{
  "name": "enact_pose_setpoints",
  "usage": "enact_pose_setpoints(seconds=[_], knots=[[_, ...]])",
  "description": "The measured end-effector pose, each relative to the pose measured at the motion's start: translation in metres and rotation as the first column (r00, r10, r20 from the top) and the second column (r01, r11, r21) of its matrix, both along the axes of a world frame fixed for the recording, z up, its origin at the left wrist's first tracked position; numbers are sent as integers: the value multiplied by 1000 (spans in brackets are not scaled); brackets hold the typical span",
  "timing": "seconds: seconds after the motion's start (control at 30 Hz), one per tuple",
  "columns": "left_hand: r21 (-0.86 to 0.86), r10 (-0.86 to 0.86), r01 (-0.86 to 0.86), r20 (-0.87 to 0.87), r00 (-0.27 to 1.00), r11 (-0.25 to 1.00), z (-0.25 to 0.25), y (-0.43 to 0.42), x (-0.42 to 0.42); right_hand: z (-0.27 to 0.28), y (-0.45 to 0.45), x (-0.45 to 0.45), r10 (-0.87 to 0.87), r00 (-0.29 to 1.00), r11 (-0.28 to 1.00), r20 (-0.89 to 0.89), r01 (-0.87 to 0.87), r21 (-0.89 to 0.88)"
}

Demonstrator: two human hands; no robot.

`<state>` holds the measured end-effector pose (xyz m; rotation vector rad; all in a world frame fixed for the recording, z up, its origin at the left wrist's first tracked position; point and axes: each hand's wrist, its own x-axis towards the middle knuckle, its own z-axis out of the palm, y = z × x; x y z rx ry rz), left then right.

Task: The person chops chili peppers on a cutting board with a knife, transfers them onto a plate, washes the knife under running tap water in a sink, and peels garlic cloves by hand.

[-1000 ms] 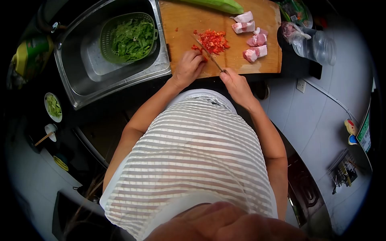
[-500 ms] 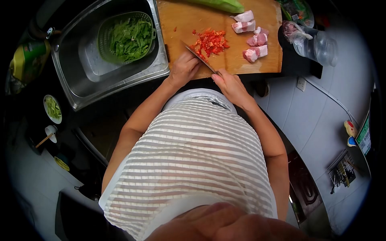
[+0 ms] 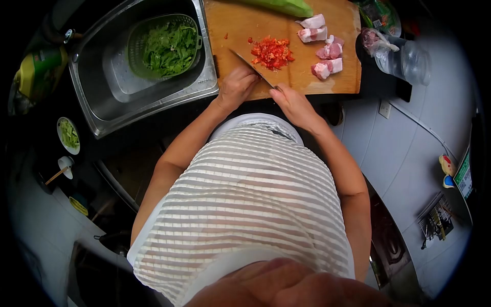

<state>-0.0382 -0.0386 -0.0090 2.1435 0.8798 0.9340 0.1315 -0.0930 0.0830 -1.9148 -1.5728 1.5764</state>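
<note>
A wooden cutting board (image 3: 302, 77) lies at the top middle of the head view. My right hand (image 3: 294, 105) is closed round the handle of a knife (image 3: 253, 69), whose blade slants up and left beside a heap of chopped red pepper (image 3: 272, 52). Close against the blade, on its left side, my left hand (image 3: 236, 88) rests at the board's near edge with its fingers curled together; whatever is under them is hidden. Several chunks of raw meat (image 3: 329, 51) lie at the right of the board, and a peeled green vegetable (image 3: 281, 5) at its far edge.
Left of the board is a metal sink (image 3: 115, 110) with a green basket (image 3: 134, 48) of leafy greens (image 3: 171, 51). A small bowl of cut greens (image 3: 68, 135) stands further left. Right of the board are a bagged piece of meat (image 3: 376, 40) and a clear container (image 3: 411, 64).
The knife has shifted left and down from the pepper heap toward my left fingers, and my right hand has moved slightly left with it. Red pieces earlier visible near my left fingertips no longer show.
</note>
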Motion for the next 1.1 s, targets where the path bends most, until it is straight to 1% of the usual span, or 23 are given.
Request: enact_pose_setpoints(seconds=[0.07,0.1,0.13,0.17,0.23,0.27,0.3,0.33,0.43,0.47,0.5,0.57,0.6,0.7,0.77,0.8,0.83,0.9,0.97,1.03,1.1], knots=[[14,11,-10,-21,1000,1000,-3,-2,0,-7,-1,-1,-22,1000,997,5,22,81],[20,6,-6,-17,1000,1000,-1,-1,0,-3,0,2,-27,1000,996,9,26,86],[3,-4,4,36,999,1000,0,-1,1,2,3,6,-175,983,976,-60,164,-146],[-13,-9,11,87,996,1000,1,0,1,6,5,10,-326,941,887,-95,269,-376],[-18,31,-30,71,997,999,9,2,-8,11,3,12,-321,942,901,-101,270,-339],[-40,66,-64,48,997,997,12,-3,-13,15,-1,11,-224,972,962,-68,209,-178],[-49,65,-63,41,997,997,12,-6,-15,18,-5,10,-135,991,991,-20,135,-16],[-31,39,-38,35,999,999,11,-4,-16,23,-7,10,-73,997,997,-32,73,-8],[-1,3,-3,21,1000,1000,3,-1,-12,22,-13,1,-60,998,998,12,60,-19],[12,-7,7,-7,1000,1000,1,-1,-10,23,-12,1,-45,999,997,13,46,-63],[23,-16,17,-36,999,1000,-2,0,-10,22,-11,0,-43,999,997,14,43,-67],[16,-24,25,-62,998,1000,-6,2,-9,17,-8,-2,6,999,999,50,-7,36],[9,-37,38,-90,995,999,-6,0,-10,13,-8,-5,6,999,1000,48,-7,28],[33,-31,33,-63,998,999,-1,2,-9,-2,0,-6,19,995,998,97,-26,65],[37,-42,44,-56,998,998,-3,0,-10,-7,0,0,-56,998,998,-29,57,10],[39,-45,47,-52,998,998,-4,0,-10,-4,2,4,-219,970,966,-104,200,-164],[44,-41,44,-50,998,998,-6,2,-9,-1,3,7,-215,971,967,-103,197,-159],[48,-12,14,-49,999,999,-6,-2,-10,8,-3,7,-137,989,989,-46,133,-70],[59,-19,22,-42,999,998,-3,-2,-11,21,-7,2,-108,994,990,-35,104,-93],[71,-14,16,-28,1000,997,-5,1,-9,21,-9,0,-54,999,998,-7,54,-16],[55,-35,40,-79,996,998,-8,-2,-12,10,-5,-2,-34,999,999,-27,33,-25]])
